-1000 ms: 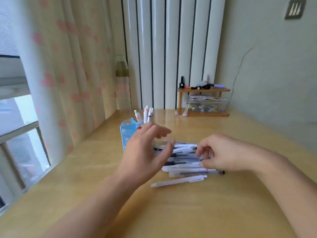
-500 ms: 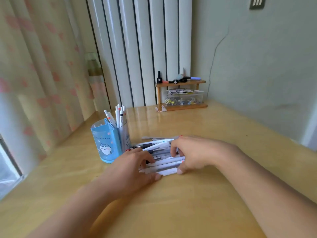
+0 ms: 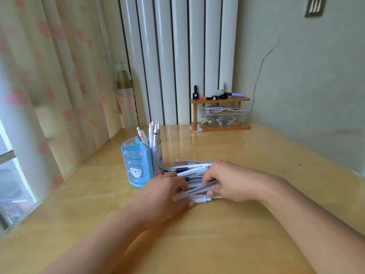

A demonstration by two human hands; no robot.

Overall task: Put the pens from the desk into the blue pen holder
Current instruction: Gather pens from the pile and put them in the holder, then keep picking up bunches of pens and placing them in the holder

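Both hands were down on a pile of pens (image 3: 194,171) lying on the wooden counter (image 3: 246,155), just right of the blue pen holder (image 3: 138,163). The left hand (image 3: 164,192) curled over the pile's left end, its fingers pressed onto the pens. The right hand (image 3: 229,182) pinched several pens between thumb and fingers. A few white pens (image 3: 152,133) stood upright in the holder's rear compartment.
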